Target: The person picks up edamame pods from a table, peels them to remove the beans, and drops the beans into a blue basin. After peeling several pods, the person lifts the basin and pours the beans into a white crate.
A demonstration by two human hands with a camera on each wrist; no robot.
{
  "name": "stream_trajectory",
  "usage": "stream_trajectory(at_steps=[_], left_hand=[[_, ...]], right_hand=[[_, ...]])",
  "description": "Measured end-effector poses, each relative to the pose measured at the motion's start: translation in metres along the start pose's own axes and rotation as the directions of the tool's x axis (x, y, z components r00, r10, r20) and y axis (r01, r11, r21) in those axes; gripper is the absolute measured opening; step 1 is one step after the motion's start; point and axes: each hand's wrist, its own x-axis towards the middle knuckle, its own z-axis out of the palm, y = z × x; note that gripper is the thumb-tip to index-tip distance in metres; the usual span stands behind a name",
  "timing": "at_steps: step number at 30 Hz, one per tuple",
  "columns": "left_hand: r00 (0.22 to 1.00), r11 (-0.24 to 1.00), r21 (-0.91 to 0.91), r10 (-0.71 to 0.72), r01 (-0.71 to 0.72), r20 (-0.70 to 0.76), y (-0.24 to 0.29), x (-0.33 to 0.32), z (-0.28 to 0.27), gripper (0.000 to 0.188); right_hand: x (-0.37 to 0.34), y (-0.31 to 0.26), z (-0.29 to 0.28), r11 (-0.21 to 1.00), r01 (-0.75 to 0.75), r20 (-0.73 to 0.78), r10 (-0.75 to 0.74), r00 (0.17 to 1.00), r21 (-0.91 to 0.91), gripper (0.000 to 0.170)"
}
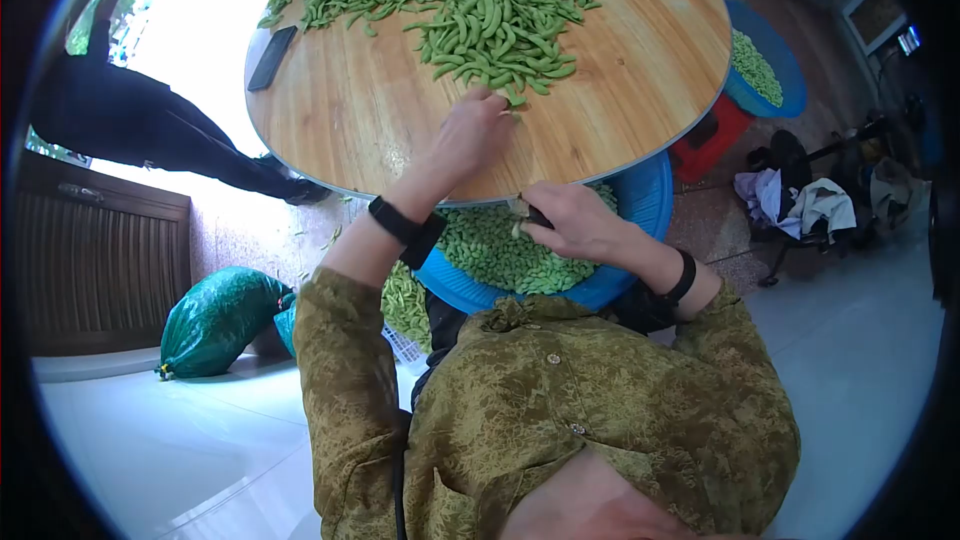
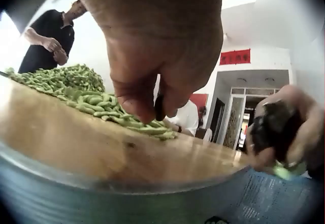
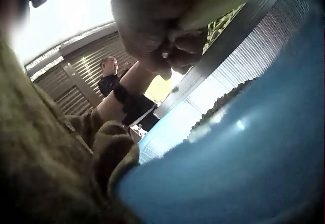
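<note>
Your work looks like shelling, and the step in hand, as far as I can judge, is fetching: your left hand (image 1: 470, 140) reaches over the wooden table (image 1: 340, 130) to the near edge of the green pods (image 1: 490, 30), which spread out just beyond its fingertips. Its thumb and fingers are bent towards each other with only a narrow gap; I cannot tell whether a pod is caught between them.

Your right hand (image 1: 580, 225) is nearer your body, over the blue basin (image 1: 655, 195), its fingers curled round a dark piece (image 2: 277, 130) whose use I cannot make out. A pale green piece (image 2: 289, 172) pokes out below those fingers; whether it is a whole pod, a bean or a husk is not clear. The light green beans (image 1: 510, 255) lie underneath that hand, inside the basin and close to the table's edge.

The next move, I would judge, calls for a light pinch on a single pod with your left hand, then a short draw back towards your right hand. Before the two meet, your right fingers need to let go of whatever is spent. Keep the opening low over the basin, since beans squeezed out on this side of your right hand could miss its rim.
</note>
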Motion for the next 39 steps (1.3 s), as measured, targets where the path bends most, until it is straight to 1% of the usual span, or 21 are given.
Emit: stream_trajectory(at_steps=[2, 4, 5, 6, 7, 8, 9, 10, 11, 12, 13, 15, 18, 21, 25, 28, 30, 34, 36, 37, 39], left_hand=[[1.0, 1.0, 0.021, 0.013, -0.013, -0.024, -0.009, 0.009, 0.018, 0.016], [0.998, 0.998, 0.048, 0.028, -0.025, -0.05, -0.015, 0.012, 0.026, 0.017], [0.998, 0.998, 0.056, 0.029, -0.026, -0.06, -0.015, 0.01, 0.026, 0.018], [0.997, 0.998, 0.064, 0.033, -0.028, -0.07, -0.016, 0.01, 0.026, 0.02], [0.997, 0.997, 0.07, 0.039, -0.034, -0.069, -0.008, 0.008, 0.022, 0.02], [0.996, 0.997, -0.063, -0.058, 0.054, -0.065, 0.005, 0.003, 0.017, 0.018], [0.987, 0.971, -0.194, -0.154, 0.143, -0.043, 0.016, -0.004, 0.014, 0.016], [0.988, 0.972, -0.189, -0.149, 0.14, -0.034, 0.021, -0.012, 0.015, 0.016], [0.975, 0.848, -0.483, -0.211, 0.217, 0.067, 0.026, -0.021, 0.016, 0.014], [0.954, 0.631, -0.717, -0.238, 0.295, 0.183, 0.03, -0.027, 0.017, 0.012], [0.954, 0.634, -0.714, -0.233, 0.298, 0.191, 0.039, -0.033, 0.014, 0.012], [0.901, 0.373, -0.833, -0.31, 0.409, 0.303, 0.057, -0.04, 0.005, 0.009], [0.884, 0.407, -0.802, -0.358, 0.437, 0.3, 0.054, -0.045, 0.006, 0.008], [0.869, 0.382, -0.804, -0.386, 0.456, 0.309, 0.05, -0.048, 0.01, 0.009], [0.869, 0.334, -0.828, -0.376, 0.45, 0.321, 0.049, -0.055, 0.013, 0.012], [0.884, 0.304, -0.863, -0.374, 0.403, 0.281, 0.051, -0.059, 0.014, 0.015], [0.898, 0.355, -0.864, -0.385, 0.357, 0.212, 0.055, -0.061, 0.014, 0.014], [0.909, 0.362, -0.864, -0.356, 0.349, 0.218, 0.049, -0.062, 0.013, 0.009], [0.838, 0.059, -0.881, -0.344, 0.469, 0.424, 0.051, -0.059, 0.006, 0.006], [0.838, 0.057, -0.882, -0.345, 0.468, 0.422, 0.047, -0.06, 0.008, 0.006], [0.837, 0.138, -0.864, -0.364, 0.483, 0.41, 0.04, -0.063, 0.014, 0.01]], right_hand=[[-0.005, -0.002, -0.004, 0.998, 0.007, 0.005, -0.007, 1.0, 0.061, 0.024], [-0.007, -0.001, -0.009, 0.891, -0.211, 0.056, 0.207, 0.977, 0.402, 0.027], [-0.007, -0.002, -0.011, 0.89, -0.209, 0.052, 0.206, 0.977, 0.405, 0.027], [-0.006, -0.001, -0.013, 0.697, -0.35, 0.134, 0.345, 0.929, 0.626, 0.027], [-0.005, 0.0, -0.016, 0.431, -0.448, 0.247, 0.445, 0.861, 0.783, 0.026], [-0.007, 0.006, -0.011, 0.333, -0.366, 0.19, 0.459, 0.868, 0.869, 0.021], [-0.007, 0.008, -0.011, 0.332, -0.357, 0.181, 0.459, 0.87, 0.873, 0.021], [-0.006, 0.007, -0.012, 0.279, -0.298, 0.137, 0.478, 0.867, 0.913, 0.019], [-0.006, 0.007, -0.012, 0.226, -0.236, 0.096, 0.5, 0.861, 0.945, 0.018], [-0.008, 0.01, -0.01, 0.194, -0.221, 0.107, 0.473, 0.875, 0.956, 0.025], [-0.009, 0.009, -0.011, 0.189, -0.215, 0.101, 0.478, 0.873, 0.958, 0.025], [-0.01, 0.005, -0.012, 0.13, -0.165, 0.106, 0.373, 0.922, 0.978, 0.037], [-0.014, 0.004, -0.01, 0.076, -0.182, 0.148, 0.323, 0.935, 0.98, 0.044], [-0.016, -0.003, -0.011, 0.038, -0.177, 0.157, 0.31, 0.938, 0.983, 0.042], [-0.018, 0.0, -0.011, 0.039, -0.209, 0.187, 0.308, 0.933, 0.977, 0.042], [-0.018, -0.003, -0.012, 0.045, -0.201, 0.181, 0.283, 0.942, 0.978, 0.042], [-0.017, -0.005, -0.013, 0.096, -0.208, 0.169, 0.309, 0.936, 0.973, 0.041], [-0.018, -0.004, -0.012, 0.174, -0.201, 0.136, 0.326, 0.935, 0.964, 0.041], [-0.019, -0.001, -0.014, 0.051, -0.2, 0.18, 0.257, 0.95, 0.979, 0.043], [-0.019, -0.001, -0.012, 0.051, -0.202, 0.183, 0.256, 0.949, 0.978, 0.043], [-0.021, -0.002, -0.003, 0.498, -0.209, 0.055, 0.305, 0.951, 0.842, 0.047]])
